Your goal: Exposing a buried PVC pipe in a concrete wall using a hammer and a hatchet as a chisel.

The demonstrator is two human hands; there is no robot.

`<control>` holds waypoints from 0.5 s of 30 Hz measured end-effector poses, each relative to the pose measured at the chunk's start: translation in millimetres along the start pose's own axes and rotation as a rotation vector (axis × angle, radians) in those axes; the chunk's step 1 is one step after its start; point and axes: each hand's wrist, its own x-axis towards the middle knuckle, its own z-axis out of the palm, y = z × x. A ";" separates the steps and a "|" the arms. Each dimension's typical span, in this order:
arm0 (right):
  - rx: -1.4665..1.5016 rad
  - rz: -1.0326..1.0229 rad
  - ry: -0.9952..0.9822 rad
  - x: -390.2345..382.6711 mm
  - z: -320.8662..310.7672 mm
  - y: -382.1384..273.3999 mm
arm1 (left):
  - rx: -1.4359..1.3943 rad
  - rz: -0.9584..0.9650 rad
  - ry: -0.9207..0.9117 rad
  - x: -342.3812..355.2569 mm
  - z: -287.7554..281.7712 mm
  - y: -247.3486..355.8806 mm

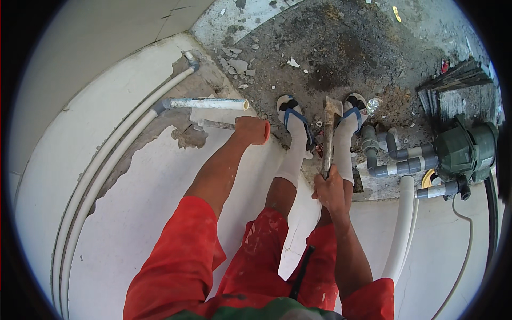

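Observation:
My left hand (248, 129) is closed around a chisel (216, 125), a long, dirty metal bar with an orange part at the hand. The chisel's far end points left at the broken plaster of the white wall (154, 186), close to a chipped hole (190, 137). Whether the tip touches the wall I cannot tell. Just above the chisel, a short white pipe (208, 103) with an open end sticks out from a grey elbow (162, 105). My right hand (332, 191) grips a hammer (328, 141) by its handle, with the worn metal head raised in front of my feet.
Two long white pipes (101, 178) run along a channel in the wall at left. At right stands a green water pump (464, 149) with grey pipes (394, 169). Plaster chips (237, 65) litter the rough floor (298, 48). Dark boards (456, 90) lie behind the pump.

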 end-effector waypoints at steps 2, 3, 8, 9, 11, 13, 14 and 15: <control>-0.104 -0.008 0.070 -2.4 -23.8 3.0 | 0.168 0.252 0.106 -11.3 -7.7 8.5; 0.047 -0.024 0.099 2.0 -29.6 8.5 | 0.099 0.327 0.296 -11.8 -6.6 1.8; 0.305 -0.126 0.159 8.7 -32.9 8.3 | -0.239 0.280 0.603 -10.1 -12.1 -32.9; 0.306 -0.165 0.234 8.7 -31.3 4.2 | -0.243 0.281 0.666 -10.7 -13.2 -38.3; 0.308 -0.206 0.308 7.7 -29.4 -4.3 | -0.246 0.303 0.752 -10.0 -14.9 -48.1; 0.335 -0.215 0.280 5.5 -28.8 -13.7 | -0.203 0.293 0.757 -5.5 -16.5 -54.6; 0.336 -0.217 0.280 5.2 -27.3 -18.0 | -0.163 0.283 0.762 -4.5 -17.1 -56.5; 0.352 -0.210 0.243 4.6 -25.2 -22.7 | -0.162 0.283 0.763 -4.0 -17.1 -58.0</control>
